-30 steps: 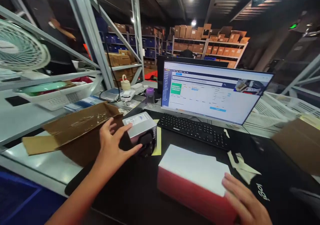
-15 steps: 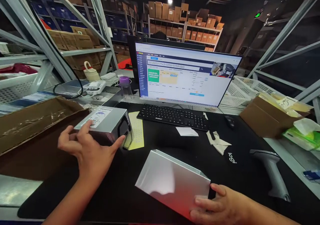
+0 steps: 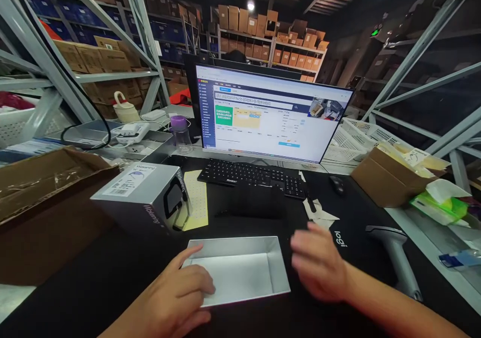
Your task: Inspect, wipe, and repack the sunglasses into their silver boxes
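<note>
A shallow silver-grey open box [image 3: 240, 273] lies on the black desk mat with its hollow side up. My left hand [image 3: 188, 288] holds its left end, fingers reaching over the wall to the inside. To the right of the box, apart from it, is my right hand [image 3: 319, 265]. It is smeared by motion, with its fingers loosely bent and nothing visible in them. A printed grey product box [image 3: 131, 210] with a white label stands at the left, touched by neither hand.
A yellow sheet [image 3: 196, 198] lies beside the product box, and a blurred dark shape [image 3: 251, 203] below the keyboard [image 3: 251, 177]. Behind stands a monitor [image 3: 263, 122]. A barcode scanner [image 3: 398, 258], mouse [image 3: 336, 185] and cardboard box [image 3: 387, 175] are at the right; a larger carton [image 3: 48, 218] is at the left.
My left hand has left the printed box and taken the silver box's left end. My right hand has let go of that box, which has turned hollow side up. The white paper below the keyboard no longer shows.
</note>
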Available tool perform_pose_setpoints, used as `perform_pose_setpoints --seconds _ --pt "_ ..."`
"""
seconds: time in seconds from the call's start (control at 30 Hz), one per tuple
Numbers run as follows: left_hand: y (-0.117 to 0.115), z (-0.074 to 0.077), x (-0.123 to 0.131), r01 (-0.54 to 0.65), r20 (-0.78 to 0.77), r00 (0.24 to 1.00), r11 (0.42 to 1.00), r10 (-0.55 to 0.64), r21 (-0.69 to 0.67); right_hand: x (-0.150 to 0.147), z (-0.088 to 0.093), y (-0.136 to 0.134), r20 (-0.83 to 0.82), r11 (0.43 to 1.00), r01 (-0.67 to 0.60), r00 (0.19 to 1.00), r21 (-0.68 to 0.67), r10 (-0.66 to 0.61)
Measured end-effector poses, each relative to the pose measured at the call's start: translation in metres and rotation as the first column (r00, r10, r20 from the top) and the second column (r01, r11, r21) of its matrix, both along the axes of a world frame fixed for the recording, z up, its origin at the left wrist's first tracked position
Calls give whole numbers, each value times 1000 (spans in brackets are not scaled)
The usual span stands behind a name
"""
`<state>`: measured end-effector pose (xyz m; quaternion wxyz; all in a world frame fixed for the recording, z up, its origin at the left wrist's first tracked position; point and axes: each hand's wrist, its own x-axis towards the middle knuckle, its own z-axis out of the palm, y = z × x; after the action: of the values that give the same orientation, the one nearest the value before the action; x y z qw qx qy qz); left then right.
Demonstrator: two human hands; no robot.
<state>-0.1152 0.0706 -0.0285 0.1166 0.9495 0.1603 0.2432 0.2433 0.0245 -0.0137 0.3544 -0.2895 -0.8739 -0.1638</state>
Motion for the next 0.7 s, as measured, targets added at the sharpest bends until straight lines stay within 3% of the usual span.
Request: perform_pose_setpoints --seconds 0.07,0.13,0.23,0.3,0.43,0.53,0.7 --pt "-2 -5 4 -15 87 996 999 12 44 15 7 37 -154 952 218 955 -213 -253" --pt "-3 -10 12 -11 135 991 998 3 64 32 14 82 -123 816 277 914 -507 -386" --pt "-5 -17 24 15 152 988 996 -29 89 51 14 139 -37 697 231 937 -678 -346" --pt "-2 -23 29 19 158 987 995 -35 101 55 7 160 -14 649 184 957 -738 -288" --pt "10 -42 32 5 159 987 992 -26 130 48 -9 171 -65 587 89 970 -805 -236" --pt "23 -56 37 20 174 983 981 -54 191 44 -12 172 -162 590 53 939 -806 -305" --pt "37 -66 55 10 279 958 978 -68 207 53 11 157 -359 616 -5 817 -788 -452"
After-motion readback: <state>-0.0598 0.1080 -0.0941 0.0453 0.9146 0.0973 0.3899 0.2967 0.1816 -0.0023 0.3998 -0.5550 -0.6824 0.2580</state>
